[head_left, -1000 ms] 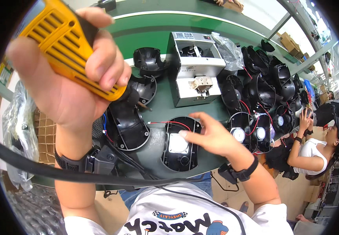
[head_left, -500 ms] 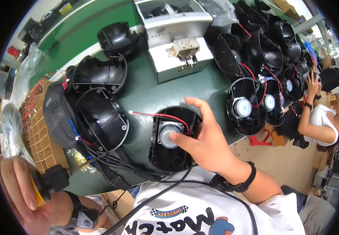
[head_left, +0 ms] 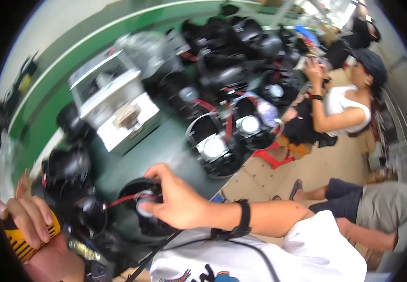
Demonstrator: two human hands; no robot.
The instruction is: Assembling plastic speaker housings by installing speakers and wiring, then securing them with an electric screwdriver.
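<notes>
Crowding the green bench, black fan housings, white box, right hand gripping fan motor, left hand gripping yellow tool.

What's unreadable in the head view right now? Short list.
- Yellow tool in the left hand: fingers and the rim cut it off; tip unseen.
- Black round housing: right hand covers its centre part.
- White machine and stacked black housings: motion blur wipes out detail.
- Seated person's hands: too small and blurred to tell what they hold.
</notes>
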